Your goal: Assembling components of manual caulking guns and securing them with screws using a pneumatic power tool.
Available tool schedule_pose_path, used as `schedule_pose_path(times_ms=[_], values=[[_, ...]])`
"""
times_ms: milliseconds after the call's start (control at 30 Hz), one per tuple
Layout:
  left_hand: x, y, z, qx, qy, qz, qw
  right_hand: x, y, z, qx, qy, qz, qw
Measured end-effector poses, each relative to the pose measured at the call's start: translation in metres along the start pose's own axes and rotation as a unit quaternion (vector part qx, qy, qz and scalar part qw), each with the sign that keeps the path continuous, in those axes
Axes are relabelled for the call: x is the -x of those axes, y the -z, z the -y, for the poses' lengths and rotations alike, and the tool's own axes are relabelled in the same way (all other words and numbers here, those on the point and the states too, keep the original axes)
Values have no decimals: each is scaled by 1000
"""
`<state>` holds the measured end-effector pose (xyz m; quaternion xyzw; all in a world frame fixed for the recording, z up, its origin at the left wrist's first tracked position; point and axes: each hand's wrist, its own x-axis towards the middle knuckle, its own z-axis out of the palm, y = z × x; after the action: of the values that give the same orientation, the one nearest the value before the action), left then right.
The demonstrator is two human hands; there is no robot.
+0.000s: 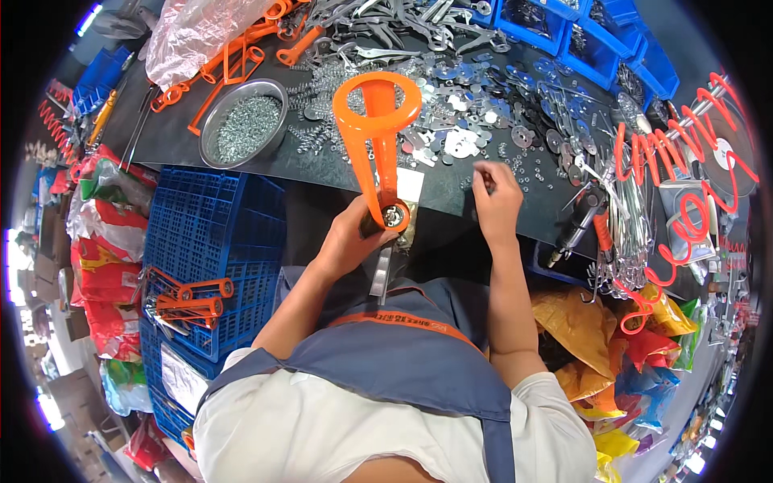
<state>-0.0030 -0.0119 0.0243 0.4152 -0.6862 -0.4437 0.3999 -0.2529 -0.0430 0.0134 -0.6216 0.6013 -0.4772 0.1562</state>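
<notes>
My left hand (346, 241) is closed around the lower end of an orange caulking gun frame (360, 153). The frame stands up from the hand, with its wide ring at the far end and two side bars running toward me. Inside the near end, a shiny round metal fitting (394, 216) shows. A flat metal strip (381, 274) hangs below it, toward my apron. My right hand (498, 197) is over the bench edge, beside small loose washers (515, 161). Its fingers are curled in, and whatever they hold is hidden.
Springs (310, 133), metal discs (463, 143) and grey trigger levers (386, 32) cover the bench. A steel bowl (208, 145) of small parts sits left. Blue bins (592, 68) stand far right. A power screwdriver (576, 225) hangs beside a red coiled hose (684, 217). Blue crates (217, 233) stand left.
</notes>
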Motion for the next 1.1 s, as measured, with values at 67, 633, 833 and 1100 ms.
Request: schedule_pose_path(times_ms=[67, 633, 833, 1100], values=[[-1, 1, 3, -7, -11, 3, 1000, -18, -8, -8, 51, 38, 13, 998], [2, -7, 30, -1, -63, -61, 996, 5, -20, 74, -252, -210, 285, 901], [4, -10, 36, 30, -58, -88, 994, 17, -47, 65, -118, -10, 245, 962], [-2, 0, 37, -48, -165, -51, 984, 28, -46, 61, 66, 67, 152, 984]])
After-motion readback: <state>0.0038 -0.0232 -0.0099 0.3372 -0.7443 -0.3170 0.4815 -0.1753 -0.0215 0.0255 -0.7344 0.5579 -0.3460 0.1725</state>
